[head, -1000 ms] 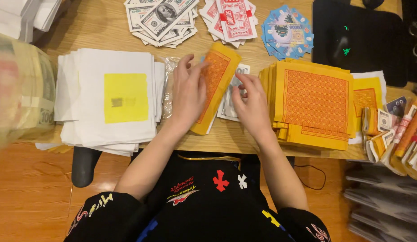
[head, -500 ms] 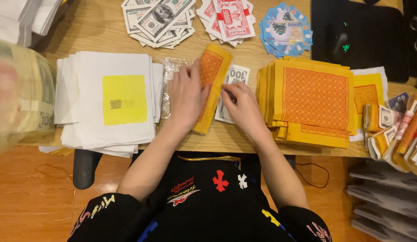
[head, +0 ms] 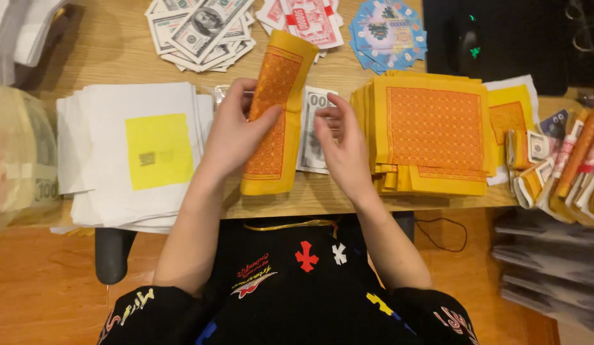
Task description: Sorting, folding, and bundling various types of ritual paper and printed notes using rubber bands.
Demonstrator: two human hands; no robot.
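- The left hand (head: 236, 134), at the centre of the frame, gripped a folded orange-and-yellow patterned paper (head: 273, 115); its fingers (head: 241, 89) curled over the paper's left edge and its thumb pressed on the printed face, so the hand was clamped on it.
- That folded paper lay lengthwise on the wooden table (head: 105, 45), running from the upper centre of the frame down to the table's near edge.
- The right hand (head: 342, 144), just right of the folded paper, rested over a banknote-style sheet (head: 313, 128); its fingers were bent and slightly apart, tips touching the sheet, and whether they pinched it could not be told.
- To the right of that hand stood a thick stack of orange patterned sheets (head: 434, 128), its left edge touching the back of the hand.
- At the left of the frame lay a pile of white sheets with a yellow square (head: 159, 150) on top.
- Along the top of the frame were fanned banknote-style papers (head: 198, 29), red-and-white printed slips (head: 310, 19) and a fan of blue printed cards (head: 386, 32).
- At the far right lay bundles of banded paper rolls (head: 565, 166).
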